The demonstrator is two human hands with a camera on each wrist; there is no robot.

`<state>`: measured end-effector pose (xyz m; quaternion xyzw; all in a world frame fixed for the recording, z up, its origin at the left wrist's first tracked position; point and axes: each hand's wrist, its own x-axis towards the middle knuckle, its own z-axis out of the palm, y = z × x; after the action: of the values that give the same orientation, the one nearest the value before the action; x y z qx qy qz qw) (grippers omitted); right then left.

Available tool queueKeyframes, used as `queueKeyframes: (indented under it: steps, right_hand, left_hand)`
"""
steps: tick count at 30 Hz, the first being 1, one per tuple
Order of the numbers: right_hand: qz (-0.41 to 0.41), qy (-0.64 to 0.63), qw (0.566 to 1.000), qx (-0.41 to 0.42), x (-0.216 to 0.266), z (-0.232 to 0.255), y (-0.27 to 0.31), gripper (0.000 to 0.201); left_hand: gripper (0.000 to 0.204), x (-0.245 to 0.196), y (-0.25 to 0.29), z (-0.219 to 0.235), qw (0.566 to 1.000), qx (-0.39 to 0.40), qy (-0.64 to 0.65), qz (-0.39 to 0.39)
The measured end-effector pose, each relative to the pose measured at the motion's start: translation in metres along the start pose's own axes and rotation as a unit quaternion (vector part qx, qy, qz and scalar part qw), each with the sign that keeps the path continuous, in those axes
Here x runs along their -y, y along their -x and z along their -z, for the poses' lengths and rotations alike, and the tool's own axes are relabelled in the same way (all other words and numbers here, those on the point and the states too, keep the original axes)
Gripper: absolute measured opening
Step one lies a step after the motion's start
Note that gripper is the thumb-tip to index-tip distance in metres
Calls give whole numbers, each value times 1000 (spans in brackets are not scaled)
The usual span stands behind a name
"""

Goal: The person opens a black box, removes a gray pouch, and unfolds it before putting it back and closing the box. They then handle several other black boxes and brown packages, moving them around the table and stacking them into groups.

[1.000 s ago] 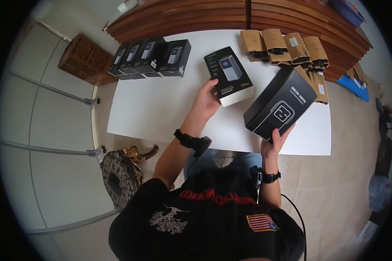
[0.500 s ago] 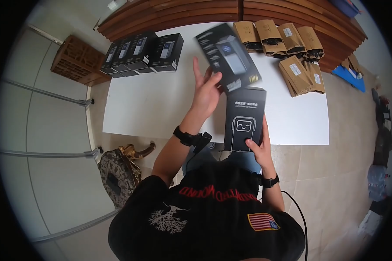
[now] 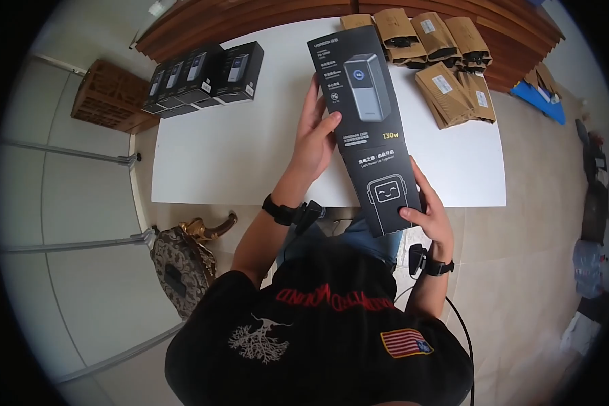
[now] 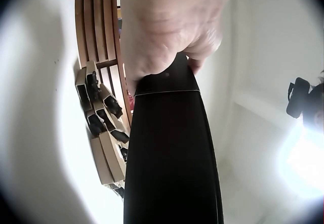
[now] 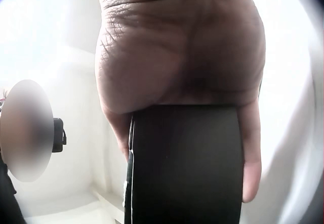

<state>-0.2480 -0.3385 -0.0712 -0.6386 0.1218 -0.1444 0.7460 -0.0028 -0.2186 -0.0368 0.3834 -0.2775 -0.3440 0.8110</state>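
Both hands hold two black boxes lined up end to end above the near edge of the white table point(image 3: 230, 149). My left hand point(image 3: 314, 135) grips the upper box point(image 3: 362, 88), printed with a grey power bank, by its left edge, thumb on the front. My right hand point(image 3: 430, 213) grips the lower box point(image 3: 386, 193), printed with a smiling face, from its right side. The two boxes meet at mid-length. In the left wrist view the hand point(image 4: 167, 26) clasps the black box point(image 4: 172, 158). In the right wrist view the palm point(image 5: 182, 47) sits over a black box point(image 5: 185, 168).
A row of several black boxes point(image 3: 199, 71) stands at the table's far left. Several brown paper packages point(image 3: 440, 61) lie at the far right. Wooden slats point(image 3: 250, 17) run behind the table. An ornate chair point(image 3: 183, 260) and a wooden crate point(image 3: 105, 95) stand to the left.
The boxes were apart, one in each hand. The right hand swung the smiling-face box in and upright, and both hands brought the boxes together end to end, nearer my body.
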Motion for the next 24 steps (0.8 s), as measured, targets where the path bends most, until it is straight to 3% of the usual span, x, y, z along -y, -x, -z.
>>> queueKeyframes:
  steps: [2,4,6,8,11,15,19,21,23,24]
  right_hand:
    - [18,27,999,1,3,8,-1,84]
    - [82,33,992,-94,8,11,-8,76]
    - [202,-42,940,-273,5,-8,-27,73]
    - [257,-118,873,-396,2,-12,-39,67]
    - [297,-139,851,-409,11,-17,-57,62]
    - [320,-156,814,-459,21,-17,-69,56]
    - [338,-205,843,-365,13,-14,-69,55]
    - [212,-52,950,-222,14,-14,-61,59]
    - [102,-89,988,-73,19,-21,-47,77]
    - [63,-61,995,-42,19,-20,-48,78]
  left_hand:
    - [83,4,-2,-7,1000,14,-6,-3]
    - [83,3,-1,-19,999,-1,33,2]
    - [83,13,4,-31,999,-15,43,0]
    - [83,26,12,-45,998,-35,55,1]
    - [88,60,32,-59,999,2,29,17]
    - [88,64,53,-77,999,-10,48,0]
    - [89,53,53,-65,999,5,-5,-46]
    - [89,33,51,-49,998,7,-35,-58]
    - [90,11,52,-31,996,13,-60,-71]
    - [89,3,56,-22,995,44,-79,-36]
